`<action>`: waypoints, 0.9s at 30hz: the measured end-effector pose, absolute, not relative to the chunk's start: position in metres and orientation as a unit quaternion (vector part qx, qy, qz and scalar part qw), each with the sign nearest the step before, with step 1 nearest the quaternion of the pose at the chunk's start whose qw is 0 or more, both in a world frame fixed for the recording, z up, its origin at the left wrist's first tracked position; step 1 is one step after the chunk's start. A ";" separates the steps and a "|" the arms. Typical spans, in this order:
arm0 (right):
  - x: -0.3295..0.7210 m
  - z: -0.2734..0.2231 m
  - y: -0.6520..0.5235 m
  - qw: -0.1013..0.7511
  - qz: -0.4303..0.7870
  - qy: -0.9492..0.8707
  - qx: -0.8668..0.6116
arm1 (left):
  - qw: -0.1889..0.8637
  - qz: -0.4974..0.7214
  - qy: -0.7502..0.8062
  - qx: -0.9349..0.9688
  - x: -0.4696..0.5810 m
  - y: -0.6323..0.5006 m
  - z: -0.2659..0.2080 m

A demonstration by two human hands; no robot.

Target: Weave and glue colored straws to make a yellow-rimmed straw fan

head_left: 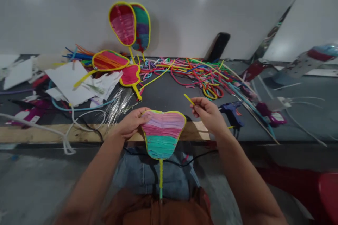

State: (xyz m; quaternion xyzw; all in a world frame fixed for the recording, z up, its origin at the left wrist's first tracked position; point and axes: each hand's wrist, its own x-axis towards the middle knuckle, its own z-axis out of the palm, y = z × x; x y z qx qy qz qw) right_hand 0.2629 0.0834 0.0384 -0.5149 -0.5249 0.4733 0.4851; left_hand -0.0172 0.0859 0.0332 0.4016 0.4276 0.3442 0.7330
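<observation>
My left hand (134, 122) grips the upper left edge of a hand fan (163, 132) made of pipe cleaners, with pink, lilac and teal bands and a yellow rim. Its yellow stem points down toward my lap. To the right of the fan, apart from it, my right hand (207, 112) pinches a short yellow pipe cleaner piece (188, 99) that sticks out up and to the left. A blue glue gun (233, 112) lies on the table just right of my right hand.
Similar fans lean on the wall (123, 24) and lie on the table (111, 60). Loose pipe cleaners (190, 72), scissors (212, 90), white paper (71, 81), a phone (218, 46) and a spotted bottle (303, 63) stand or lie around. White cords (66, 137) hang over the wooden front edge.
</observation>
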 end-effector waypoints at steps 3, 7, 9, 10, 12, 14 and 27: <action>0.263 0.030 0.083 0.495 0.525 -0.486 -0.493 | 0.734 0.341 0.435 0.395 -0.017 0.088 0.032; 0.259 0.035 0.081 0.501 0.518 -0.498 -0.482 | 0.729 0.348 0.441 0.391 -0.019 0.085 0.036; 0.255 0.046 0.082 0.503 0.491 -0.529 -0.476 | 0.723 0.363 0.440 0.390 -0.021 0.083 0.035; 0.253 0.053 0.084 0.499 0.460 -0.561 -0.474 | 0.721 0.371 0.438 0.388 -0.023 0.082 0.034; 0.247 0.071 0.089 0.480 0.351 -0.650 -0.473 | 0.716 0.383 0.441 0.382 -0.024 0.081 0.032; 0.240 0.090 0.101 0.439 0.198 -0.734 -0.480 | 0.712 0.388 0.447 0.378 -0.025 0.080 0.032; 0.183 0.077 0.289 0.158 0.038 -0.853 -0.495 | 0.743 0.386 0.422 0.349 -0.024 0.077 0.028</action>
